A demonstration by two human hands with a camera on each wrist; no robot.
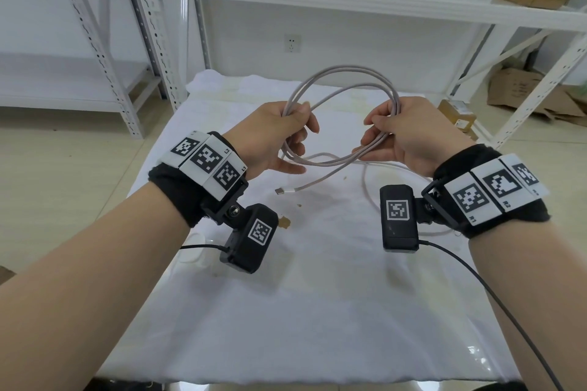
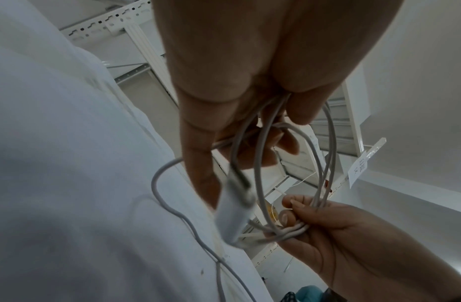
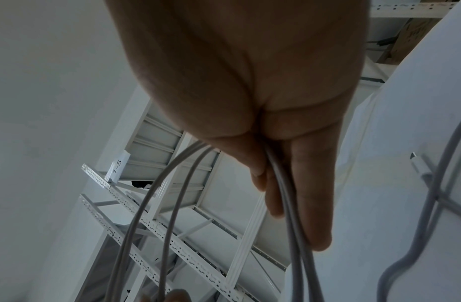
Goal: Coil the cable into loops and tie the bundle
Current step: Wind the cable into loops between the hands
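Both our wrists hover over the white cloth. Our left hand and right hand each curl round the cable, lifted in loops between them. It looks light and limp; gripping where strands bunch seems best.

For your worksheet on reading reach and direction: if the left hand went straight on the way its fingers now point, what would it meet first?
Probably the right hand. The left hand grips one side of the coiled cable, fingers pointing across the open loop toward the other hand; only air shows between them, though depth is uncertain.
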